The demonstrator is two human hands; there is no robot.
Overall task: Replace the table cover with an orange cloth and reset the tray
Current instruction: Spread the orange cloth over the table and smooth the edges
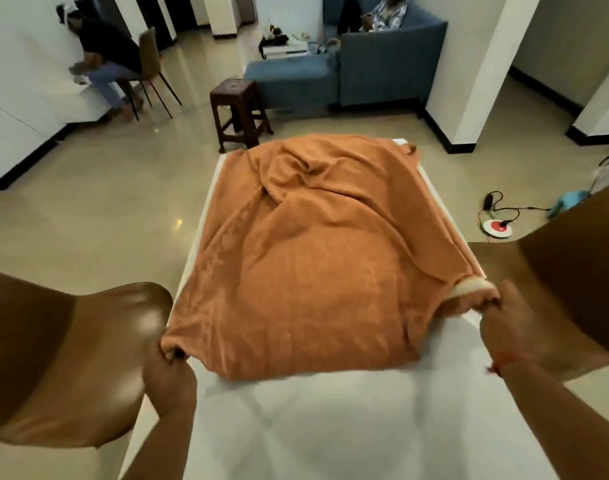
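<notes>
An orange cloth (317, 251) lies spread over the far and middle part of a white surface (330, 420), rumpled into folds toward the far edge and smoother toward the near side. Its far end reaches the far edge of the surface, with a small flap hanging off the far right corner. A strip of bare white shows along the left edge and the right edge, and the near part of the surface is uncovered.

The left hand (170, 375) has its fingers curled round the near left corner of the cloth, bunching it just at the left edge of the surface. The right hand (504, 318) pinches the near right corner of the cloth at the right edge, where the fabric is gathered and a pale underside shows. A red thread (500, 363) circles the right wrist. Between the two hands the cloth's near hem sags in a curve across the surface.

A brown chair (88, 358) stands just beside the left edge, and another brown chair (573, 265) beside the right edge. Beyond the far edge are a dark wooden stool (239, 109) and a blue sofa (365, 67) with a person seated on it. Another person sits on a chair by the left wall. A red and white round device (498, 227) with cables lies on the floor (105, 188) to the right.
</notes>
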